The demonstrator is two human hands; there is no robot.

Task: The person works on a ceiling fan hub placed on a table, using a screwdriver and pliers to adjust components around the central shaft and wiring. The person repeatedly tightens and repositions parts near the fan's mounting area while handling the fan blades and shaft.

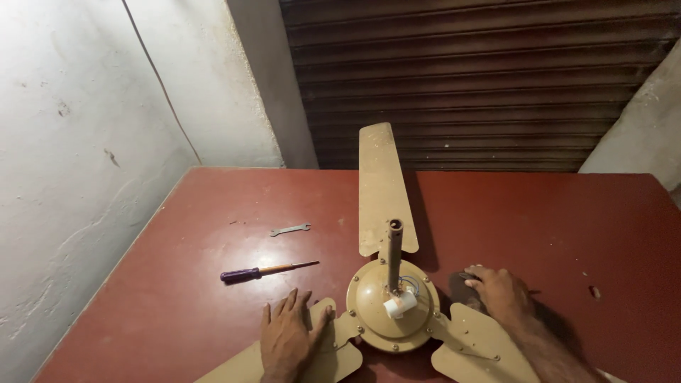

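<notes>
A tan ceiling fan lies on a red table (213,198), its round motor housing (379,308) facing up with a short rod (394,254) standing from its centre and a white part (400,305) at the rod's base. One blade (381,186) points away from me. My left hand (287,337) rests flat, fingers spread, on the left blade (333,358). My right hand (499,292) lies on the table by the right blade (472,346), fingers curled over a small dark object (462,288).
A screwdriver (266,272) with a purple handle lies left of the fan, and a small flat spanner (290,230) lies beyond it. A dark rolled shutter (482,85) stands behind the table, with whitewashed walls (85,142) on the left and at the far right.
</notes>
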